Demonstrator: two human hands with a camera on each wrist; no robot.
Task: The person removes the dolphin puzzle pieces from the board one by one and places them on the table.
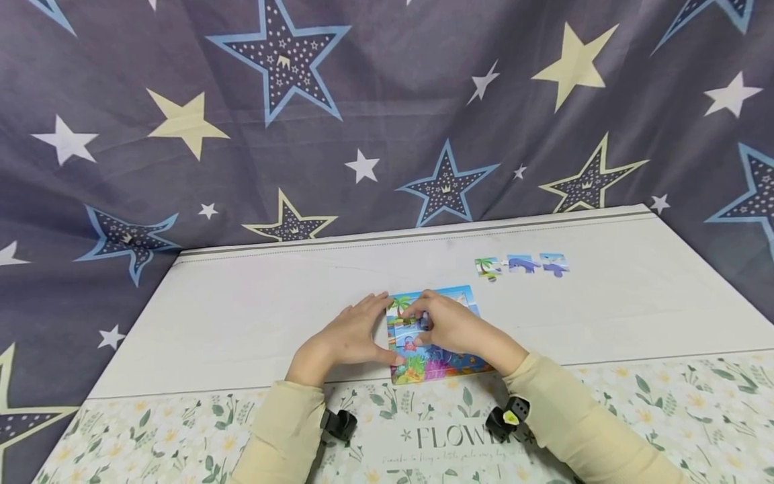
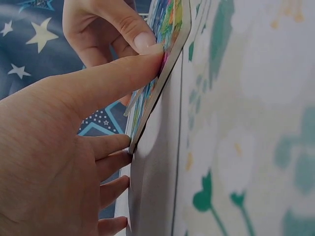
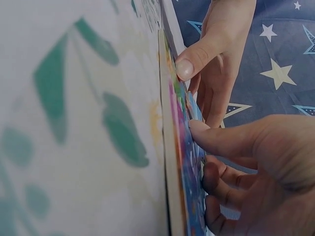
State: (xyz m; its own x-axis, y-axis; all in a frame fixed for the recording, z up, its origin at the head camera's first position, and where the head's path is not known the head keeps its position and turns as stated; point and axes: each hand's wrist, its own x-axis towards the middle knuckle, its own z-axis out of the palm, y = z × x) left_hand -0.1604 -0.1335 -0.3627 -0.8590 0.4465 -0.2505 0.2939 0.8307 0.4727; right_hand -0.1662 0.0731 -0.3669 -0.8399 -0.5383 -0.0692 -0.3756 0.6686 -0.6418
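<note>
A colourful sea-scene jigsaw puzzle board [image 1: 435,368] lies on the white tabletop, with a palm tree at its upper left and coral along the bottom. My left hand [image 1: 351,336] rests at its left side, fairly straight fingers against the edge and thumb [image 2: 133,69] pressing the lower left corner. Over the board's middle, my right hand [image 1: 453,327] pinches a blue puzzle piece [image 1: 406,333] between thumb and fingers. The piece sits slightly raised at the board's left half, partly hidden by that hand. In the right wrist view, the right thumb [image 3: 221,137] is close over the board.
Behind the board to the right lie three loose puzzle pieces: a palm-tree piece [image 1: 486,267], a purple dolphin piece [image 1: 521,263] and another blue-purple piece [image 1: 553,263]. A flowered cloth [image 1: 181,430] covers the table's front. A star-patterned curtain [image 1: 387,107] hangs behind.
</note>
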